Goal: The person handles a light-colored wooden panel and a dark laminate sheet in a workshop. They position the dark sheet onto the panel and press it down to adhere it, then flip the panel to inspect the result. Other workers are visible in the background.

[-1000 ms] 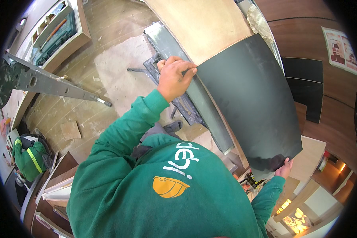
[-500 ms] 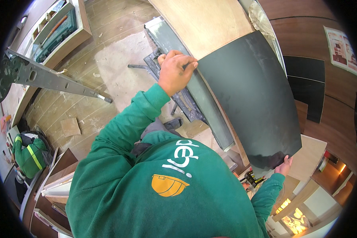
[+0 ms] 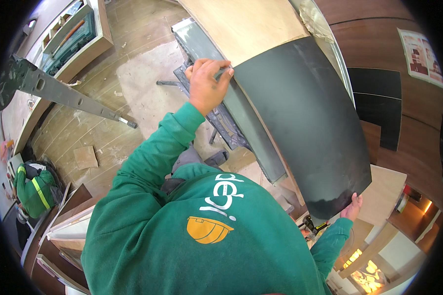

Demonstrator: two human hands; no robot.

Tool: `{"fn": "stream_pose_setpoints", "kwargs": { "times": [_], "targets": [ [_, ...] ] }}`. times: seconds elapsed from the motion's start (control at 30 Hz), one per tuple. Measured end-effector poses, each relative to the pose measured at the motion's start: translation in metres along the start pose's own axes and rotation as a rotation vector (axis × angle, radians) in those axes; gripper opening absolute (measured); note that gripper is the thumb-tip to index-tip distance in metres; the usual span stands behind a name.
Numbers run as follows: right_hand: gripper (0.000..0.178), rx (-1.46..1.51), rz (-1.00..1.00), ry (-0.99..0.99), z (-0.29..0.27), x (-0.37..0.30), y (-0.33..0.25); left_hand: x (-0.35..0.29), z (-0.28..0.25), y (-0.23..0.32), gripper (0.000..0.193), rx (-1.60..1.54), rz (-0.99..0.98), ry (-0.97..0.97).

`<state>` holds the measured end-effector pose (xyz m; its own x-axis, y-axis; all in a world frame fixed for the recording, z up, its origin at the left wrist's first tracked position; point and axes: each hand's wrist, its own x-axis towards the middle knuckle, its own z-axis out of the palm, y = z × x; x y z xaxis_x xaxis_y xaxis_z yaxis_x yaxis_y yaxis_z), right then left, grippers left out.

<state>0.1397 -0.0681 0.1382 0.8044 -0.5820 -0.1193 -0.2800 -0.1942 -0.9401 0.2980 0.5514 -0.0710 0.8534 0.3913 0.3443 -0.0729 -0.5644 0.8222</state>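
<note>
A glossy black sheet [image 3: 305,118] lies over the near part of a pale plywood panel [image 3: 261,24], its far edge crossing the bare wood. My left hand [image 3: 209,86] pinches the sheet's far left corner between thumb and fingertips. At the near right corner, my right hand [image 3: 351,207] grips the edge, thumb and fingertips showing; the rest of its grasp is hidden beneath. Along the panel's left side runs a grey-green strip [image 3: 248,118] with a pale far end. Below the strip stands a dark folding work stand [image 3: 231,130], partly covered.
Crumpled paper [image 3: 316,20] sits along the panel's right side. Black panels [image 3: 376,108] lean against the brown wall. At left stand a metal beam [image 3: 79,98] and an open tool drawer [image 3: 74,39]. A person in green [image 3: 37,191] crouches at the lower left.
The view has shifted a little. Both hands keep hold of the black sheet; my left hand and its corner have moved slightly left and farther away.
</note>
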Motion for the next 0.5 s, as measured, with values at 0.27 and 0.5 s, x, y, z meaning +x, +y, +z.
{"fn": "stream_pose_setpoints", "kwargs": {
  "times": [0.27,0.5],
  "targets": [
    [0.031,-0.002,-0.099,-0.085,-0.006,0.003,-0.007,-0.073,0.007,0.061,0.041,-0.489,-0.35,0.082],
    [0.023,0.167,-0.139,-0.193,0.01,0.003,-0.004,-0.186,0.026,0.191,0.056,-1.184,-0.929,-0.205]
  ]
}}
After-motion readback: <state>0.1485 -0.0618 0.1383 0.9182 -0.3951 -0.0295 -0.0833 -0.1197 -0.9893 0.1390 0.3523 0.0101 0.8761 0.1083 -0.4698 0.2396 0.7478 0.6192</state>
